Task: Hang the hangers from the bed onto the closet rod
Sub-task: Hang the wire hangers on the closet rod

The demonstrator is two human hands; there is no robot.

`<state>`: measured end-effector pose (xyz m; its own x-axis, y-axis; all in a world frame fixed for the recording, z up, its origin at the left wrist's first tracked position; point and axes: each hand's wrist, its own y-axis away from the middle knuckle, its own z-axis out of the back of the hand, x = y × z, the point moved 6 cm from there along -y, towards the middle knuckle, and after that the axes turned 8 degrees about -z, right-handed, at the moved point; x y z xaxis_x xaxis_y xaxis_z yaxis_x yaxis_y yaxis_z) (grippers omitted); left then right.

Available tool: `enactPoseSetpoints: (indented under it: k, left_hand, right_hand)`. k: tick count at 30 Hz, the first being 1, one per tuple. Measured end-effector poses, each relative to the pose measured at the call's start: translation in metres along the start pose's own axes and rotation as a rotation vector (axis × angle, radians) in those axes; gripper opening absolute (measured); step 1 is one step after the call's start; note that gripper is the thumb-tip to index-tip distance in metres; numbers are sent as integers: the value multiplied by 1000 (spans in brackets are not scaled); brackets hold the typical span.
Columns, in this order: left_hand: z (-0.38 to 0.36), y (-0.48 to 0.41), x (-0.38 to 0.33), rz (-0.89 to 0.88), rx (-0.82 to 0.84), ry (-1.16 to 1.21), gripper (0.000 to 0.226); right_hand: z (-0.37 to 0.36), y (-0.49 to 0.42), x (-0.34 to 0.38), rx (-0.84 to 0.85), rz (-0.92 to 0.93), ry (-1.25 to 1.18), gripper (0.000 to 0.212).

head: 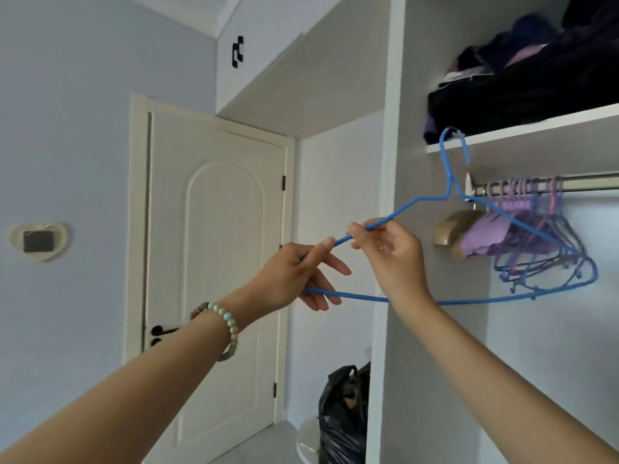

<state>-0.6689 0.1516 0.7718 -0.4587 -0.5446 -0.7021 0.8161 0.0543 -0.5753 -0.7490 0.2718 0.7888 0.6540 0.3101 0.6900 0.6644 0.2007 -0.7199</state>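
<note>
Your right hand (390, 254) has a closed pinch grip on the blue hanger (469, 298) at its upper-left wire; your left hand (298, 277) is closed on its left corner. The hanger extends rightward, its hook raised above the closet rod (589, 183), near the hung hangers (536, 242).

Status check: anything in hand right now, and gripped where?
A blue wire hanger, held by both hands. Left hand grips its left corner; right hand pinches the sloping left shoulder wire. Its hook is free, not on the rod.
</note>
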Motion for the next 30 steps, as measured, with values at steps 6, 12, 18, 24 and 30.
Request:
enactPoseSetpoints:
  k: [6, 12, 18, 24, 30]
  left_hand:
    - [-99, -80, -23, -88, 70, 51, 53]
    - [-182, -146, -30, -110, 96, 88, 49]
    - [-254, -200, -24, -60, 164, 147, 48]
    - [-305, -241, -7, -10, 208, 174, 41]
    - [-331, -279, 11, -6, 203, 116, 36]
  right_hand:
    - [120, -48, -10, -157, 77, 31, 35]
    - [212, -92, -37, -284, 48, 201, 61]
    - [280, -142, -75, -244, -100, 149, 66]
    - [329, -177, -99, -256, -149, 216, 47]
    - [362, -207, -122, -326, -199, 297, 49]
